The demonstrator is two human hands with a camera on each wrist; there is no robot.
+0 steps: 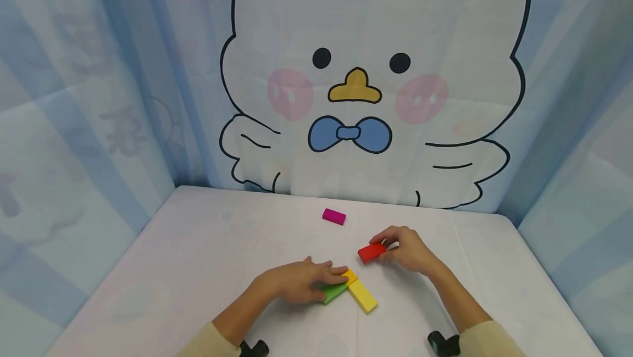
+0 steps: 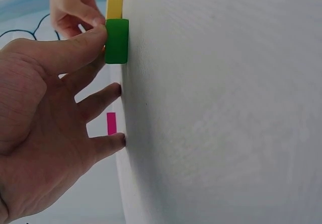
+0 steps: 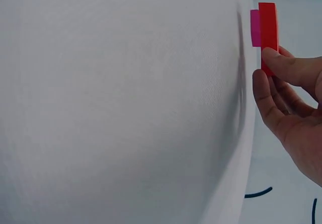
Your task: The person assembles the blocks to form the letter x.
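Observation:
In the head view, the left hand (image 1: 301, 281) rests low over a green block (image 1: 334, 293), fingers spread. Its thumb touches the green block and its index fingertip reaches an orange block (image 1: 350, 277). A yellow block (image 1: 363, 296) lies end to end with the orange one, slanting towards the person. In the left wrist view, the thumb lies at the upper edge of the green block (image 2: 116, 41), and two other fingertips meet the tabletop. To the right, the right hand (image 1: 406, 249) pinches a red block (image 1: 371, 252) between thumb and fingers, held above the table with a shadow below.
A magenta block (image 1: 334, 216) lies towards the back of the white table (image 1: 222, 236). Behind the table hangs a curtain (image 1: 356, 176) with a cartoon bird, and more curtains flank both sides. Dark wrist devices (image 1: 443, 343) sit by the sleeves.

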